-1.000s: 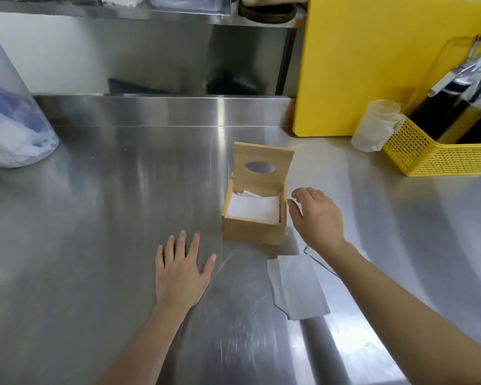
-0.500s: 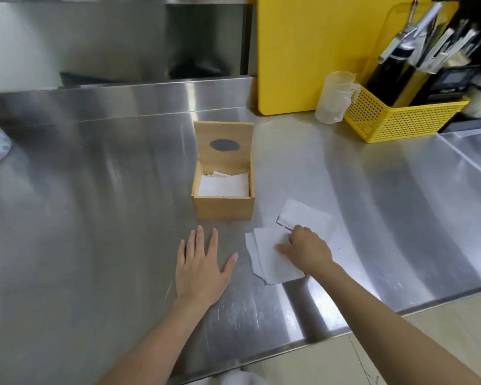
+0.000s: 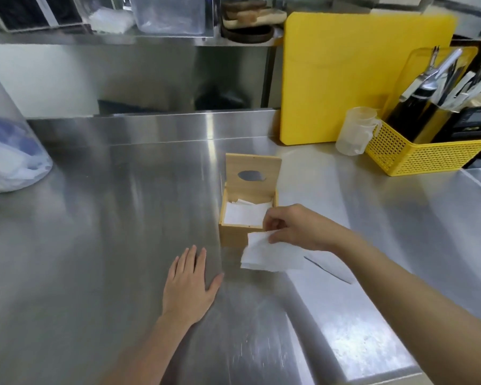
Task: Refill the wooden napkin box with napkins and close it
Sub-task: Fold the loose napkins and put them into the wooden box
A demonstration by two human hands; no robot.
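The wooden napkin box (image 3: 249,215) sits open on the shiny table (image 3: 95,218), lid up, white napkins inside. The right hand (image 3: 297,227) pinches a napkin (image 3: 272,255) just in front of the box. The left hand (image 3: 189,287) lies flat, fingers spread, holding nothing, near the box.

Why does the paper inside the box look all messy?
The napkins in the wooden box lie uneven: one napkin corner sticks up crooked at the back, under the open lid. The right hand holds more napkins beside it. Nothing looks spilled or broken.
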